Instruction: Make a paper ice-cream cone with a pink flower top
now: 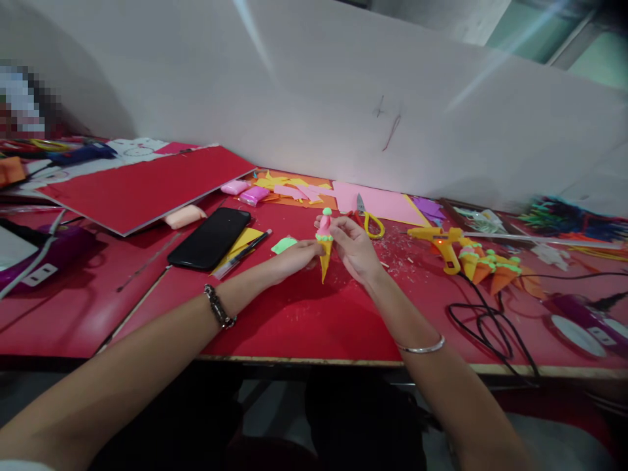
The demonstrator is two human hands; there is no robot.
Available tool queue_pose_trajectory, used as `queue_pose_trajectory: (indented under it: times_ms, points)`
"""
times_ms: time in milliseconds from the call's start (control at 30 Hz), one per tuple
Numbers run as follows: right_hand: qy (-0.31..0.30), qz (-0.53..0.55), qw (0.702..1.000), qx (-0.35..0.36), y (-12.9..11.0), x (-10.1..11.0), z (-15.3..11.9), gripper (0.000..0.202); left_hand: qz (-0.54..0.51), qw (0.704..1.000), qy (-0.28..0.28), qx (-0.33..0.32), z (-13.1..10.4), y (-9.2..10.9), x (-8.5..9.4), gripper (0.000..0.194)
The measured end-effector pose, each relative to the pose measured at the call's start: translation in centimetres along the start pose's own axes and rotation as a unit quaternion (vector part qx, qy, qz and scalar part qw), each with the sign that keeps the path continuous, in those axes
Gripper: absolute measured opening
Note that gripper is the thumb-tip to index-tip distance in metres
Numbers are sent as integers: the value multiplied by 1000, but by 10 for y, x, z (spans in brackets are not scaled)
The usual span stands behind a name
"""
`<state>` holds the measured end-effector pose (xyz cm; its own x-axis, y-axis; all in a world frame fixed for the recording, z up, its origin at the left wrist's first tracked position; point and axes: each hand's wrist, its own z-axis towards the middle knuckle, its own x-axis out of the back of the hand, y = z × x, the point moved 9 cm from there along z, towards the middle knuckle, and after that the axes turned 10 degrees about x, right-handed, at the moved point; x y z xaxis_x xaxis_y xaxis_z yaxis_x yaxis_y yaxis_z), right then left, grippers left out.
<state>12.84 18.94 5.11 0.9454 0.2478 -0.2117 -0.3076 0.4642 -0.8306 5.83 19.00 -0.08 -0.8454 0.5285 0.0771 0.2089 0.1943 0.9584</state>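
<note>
A small yellow paper cone (324, 260) stands upright between my hands, its tip down. It has a green frilly rim, a pink top and a green ball (327, 212) at the peak. My left hand (301, 255) grips the cone near its rim. The fingers of my right hand (354, 245) are closed on the pink top (324, 226) from the right side. A flat piece of green clay (283, 245) lies on the red table (304, 327) just behind my left hand.
Left are a black phone (210, 239), a pen (250, 246) and a red board (157, 183). Scissors (373, 226) and pink paper (387, 203) lie behind my right hand. Rightward are a yellow glue gun (446, 250), finished cones (504, 275) and a looped black cable (483, 324).
</note>
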Motion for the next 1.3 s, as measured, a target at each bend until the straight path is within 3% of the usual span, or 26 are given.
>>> queue_pose_trajectory:
  times_ms: [200,433,600,1033,1300]
  points:
    - [24,-43,999,-9,4,5,-1,15,-56,998,-34,22,3,-4,-5,9]
    - [42,-80,996,14,0,9,0,11,101,994,32,-26,-17,18,-2,21]
    - [106,-75,991,34,-5,24,2,8,151,986,64,-21,-15,14,6,31]
    - [156,-63,986,17,-4,36,0,11,120,990,77,-17,-13,11,12,41]
    - [126,-69,989,39,-7,29,1,12,84,994,60,-22,-9,9,12,43]
